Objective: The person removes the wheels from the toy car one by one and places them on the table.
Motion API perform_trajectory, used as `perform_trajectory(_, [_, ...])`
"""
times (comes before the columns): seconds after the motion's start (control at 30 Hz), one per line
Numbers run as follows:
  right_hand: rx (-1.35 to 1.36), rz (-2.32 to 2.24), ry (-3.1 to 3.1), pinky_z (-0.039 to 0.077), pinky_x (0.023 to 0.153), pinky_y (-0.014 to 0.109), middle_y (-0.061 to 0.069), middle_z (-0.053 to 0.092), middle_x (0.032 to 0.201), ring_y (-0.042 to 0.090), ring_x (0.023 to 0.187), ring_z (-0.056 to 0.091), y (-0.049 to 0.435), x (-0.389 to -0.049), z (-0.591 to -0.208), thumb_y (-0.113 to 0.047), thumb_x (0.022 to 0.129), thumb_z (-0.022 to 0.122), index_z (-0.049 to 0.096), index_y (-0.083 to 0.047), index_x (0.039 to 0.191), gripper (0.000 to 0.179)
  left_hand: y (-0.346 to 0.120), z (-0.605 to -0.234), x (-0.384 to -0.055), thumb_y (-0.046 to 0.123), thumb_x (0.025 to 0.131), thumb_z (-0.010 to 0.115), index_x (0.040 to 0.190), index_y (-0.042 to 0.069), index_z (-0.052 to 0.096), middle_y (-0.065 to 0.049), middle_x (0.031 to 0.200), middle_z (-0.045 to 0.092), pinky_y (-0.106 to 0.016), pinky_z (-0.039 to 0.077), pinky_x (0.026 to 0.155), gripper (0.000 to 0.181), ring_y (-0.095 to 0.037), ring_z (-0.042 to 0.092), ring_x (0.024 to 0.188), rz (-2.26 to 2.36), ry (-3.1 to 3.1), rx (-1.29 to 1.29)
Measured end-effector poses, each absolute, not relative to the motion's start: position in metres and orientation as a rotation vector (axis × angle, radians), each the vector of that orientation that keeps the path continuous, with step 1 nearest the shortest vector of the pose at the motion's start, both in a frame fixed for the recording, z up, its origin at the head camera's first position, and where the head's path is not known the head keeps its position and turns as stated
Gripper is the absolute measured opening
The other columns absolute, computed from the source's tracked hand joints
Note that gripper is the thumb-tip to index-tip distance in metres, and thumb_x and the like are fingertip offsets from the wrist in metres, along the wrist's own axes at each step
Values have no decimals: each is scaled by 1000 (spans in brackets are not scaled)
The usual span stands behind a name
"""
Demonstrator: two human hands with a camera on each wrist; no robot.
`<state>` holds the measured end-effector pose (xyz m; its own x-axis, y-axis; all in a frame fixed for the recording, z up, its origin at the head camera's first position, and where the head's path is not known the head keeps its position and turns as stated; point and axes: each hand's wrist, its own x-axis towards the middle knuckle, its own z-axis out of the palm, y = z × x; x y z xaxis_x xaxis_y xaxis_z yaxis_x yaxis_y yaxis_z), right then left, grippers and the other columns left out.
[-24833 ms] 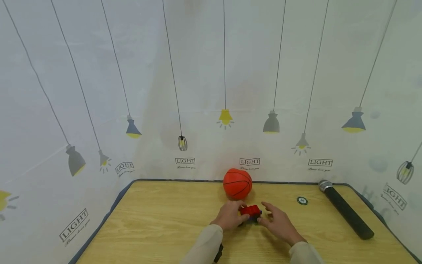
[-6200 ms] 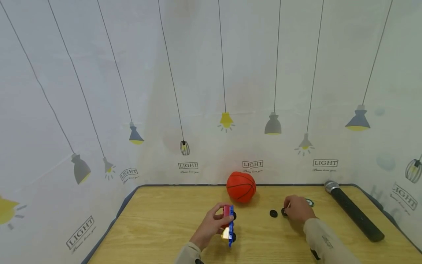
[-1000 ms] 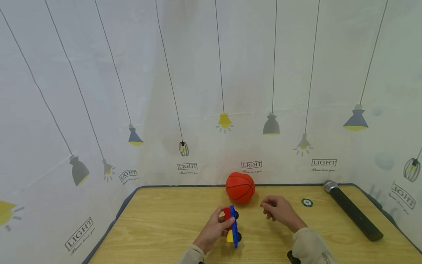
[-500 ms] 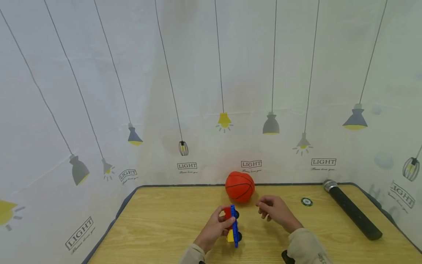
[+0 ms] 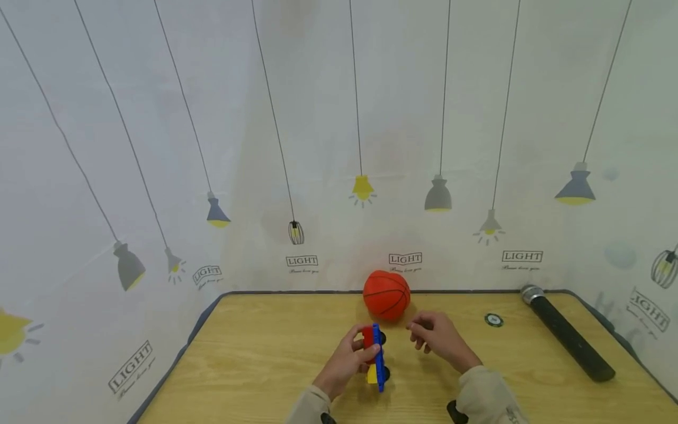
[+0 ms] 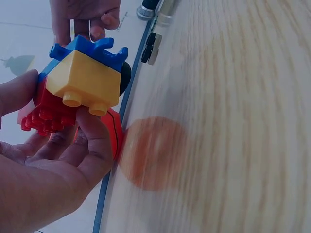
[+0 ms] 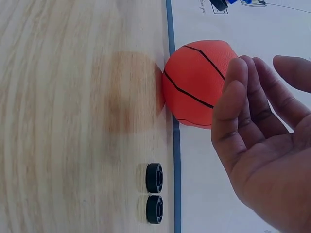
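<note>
My left hand [image 5: 341,362] grips a toy brick car [image 5: 378,360] tipped on its side, thumb on its blue base. In the left wrist view, the car [image 6: 82,77] shows a yellow brick, red studded bricks and empty blue hooks at the near end. Black wheels on its right side face my right hand [image 5: 439,340], which hovers just right of the car. In the right wrist view the right hand [image 7: 265,126] has loosely bent fingers with nothing between them. Two loose black wheels [image 7: 154,178] stand on the table there; my right hand hides them in the head view.
An orange-red toy basketball [image 5: 386,294] sits at the back edge of the wooden table [image 5: 254,353]. A round chip [image 5: 494,320] lies right of my right hand. Farther right a black microphone [image 5: 569,335] lies slantwise. A lamp-printed sheet [image 5: 328,129] rises behind.
About 25 seconds ago the car was low between both hands. Six seconds ago my right hand was at the loose wheels; it has since moved left, closer to the car in my left hand.
</note>
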<state>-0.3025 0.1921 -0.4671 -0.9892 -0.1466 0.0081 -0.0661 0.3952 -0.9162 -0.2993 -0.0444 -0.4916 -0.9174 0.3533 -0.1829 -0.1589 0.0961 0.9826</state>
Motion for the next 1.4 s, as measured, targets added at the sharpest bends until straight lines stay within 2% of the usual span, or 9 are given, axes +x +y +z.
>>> perform_trajectory(0.27, [-337,-1635,2514,52,57,31,8,66,80,16,67,62,190,-304,-475,-17,100,60,66,5,107,24,-44,-493,-299,26,95,70,143,12,46,-17,130,66,-31,54,76,55,-19,69,97,1893,1994,216])
perform_trajectory(0.43, [-352,-1619,2473,53,59,32,7,67,81,16,68,62,185,-305,-479,-21,100,61,66,4,109,27,-42,-495,-301,26,94,71,142,9,47,-12,128,67,-32,55,78,56,-19,69,98,1895,1994,222])
perform_trajectory(0.57, [-347,-1582,2463,54,62,33,5,66,82,16,69,62,180,-306,-481,-21,101,60,65,3,111,27,-41,-494,-301,23,94,71,141,8,47,-11,127,67,-33,56,79,55,-20,69,98,1898,1989,217])
perform_trajectory(0.73, [-397,-1516,2464,54,62,31,4,66,81,16,70,62,175,-307,-487,-19,101,59,67,-1,106,21,-41,-494,-302,20,93,73,142,7,45,-12,130,66,-36,58,82,58,-22,69,103,1905,1978,214])
perform_trajectory(1.03, [-426,-1490,2481,53,61,31,3,66,79,16,69,61,169,-304,-487,-19,101,59,69,-4,101,18,-41,-492,-300,12,89,76,128,6,51,-13,126,67,-40,60,85,47,-22,70,102,1891,1984,217])
perform_trajectory(1.2, [-413,-1527,2457,53,60,31,5,66,81,17,69,61,167,-301,-480,-17,101,58,68,-3,104,17,-41,-490,-299,10,91,74,134,7,48,-15,124,67,-42,60,86,50,-22,69,102,1907,1971,231])
perform_trajectory(1.4, [-388,-1562,2429,54,61,32,6,66,83,18,71,62,166,-299,-476,-16,102,57,67,-2,111,20,-43,-490,-297,13,94,70,141,16,47,-15,122,68,-41,59,86,51,-22,71,101,1878,1977,286])
